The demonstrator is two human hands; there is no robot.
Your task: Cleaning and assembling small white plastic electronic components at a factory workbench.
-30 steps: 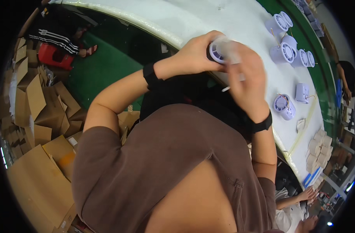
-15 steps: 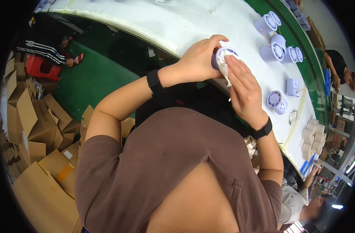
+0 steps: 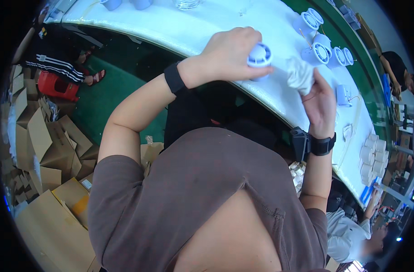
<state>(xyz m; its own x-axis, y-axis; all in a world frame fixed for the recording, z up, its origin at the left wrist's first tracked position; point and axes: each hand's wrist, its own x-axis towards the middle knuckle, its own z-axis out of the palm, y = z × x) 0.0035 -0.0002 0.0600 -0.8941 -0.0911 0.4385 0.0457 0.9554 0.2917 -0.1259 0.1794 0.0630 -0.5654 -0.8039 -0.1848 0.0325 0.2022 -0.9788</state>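
Note:
Over the table's near edge, my left hand (image 3: pixel 232 56) wraps round a pale lavender plastic cylinder (image 3: pixel 260 55). Its slotted, vent-like round end faces up. My right hand (image 3: pixel 319 100), palm turned up, grips a crumpled white cloth (image 3: pixel 300 76). The cloth hangs to the right of the cylinder, apart from it. Similar lavender cylinders with thin wires, such as this slotted one (image 3: pixel 316 54), lie in a group beyond my hands. Another wired cylinder (image 3: pixel 344 95) rests past my right hand.
A white-covered table (image 3: pixel 225 34) curves across in front of me. Off-white round parts (image 3: pixel 373 156) are stacked at its right end. Cardboard boxes (image 3: pixel 53 222) pile up at the left, near a red stool (image 3: pixel 57 86) with a seated person. Other people are at the right.
My right hand has drawn the cloth away from the cylinder toward the right, and its palm has turned up. My left hand still holds the cylinder, now slightly higher in view.

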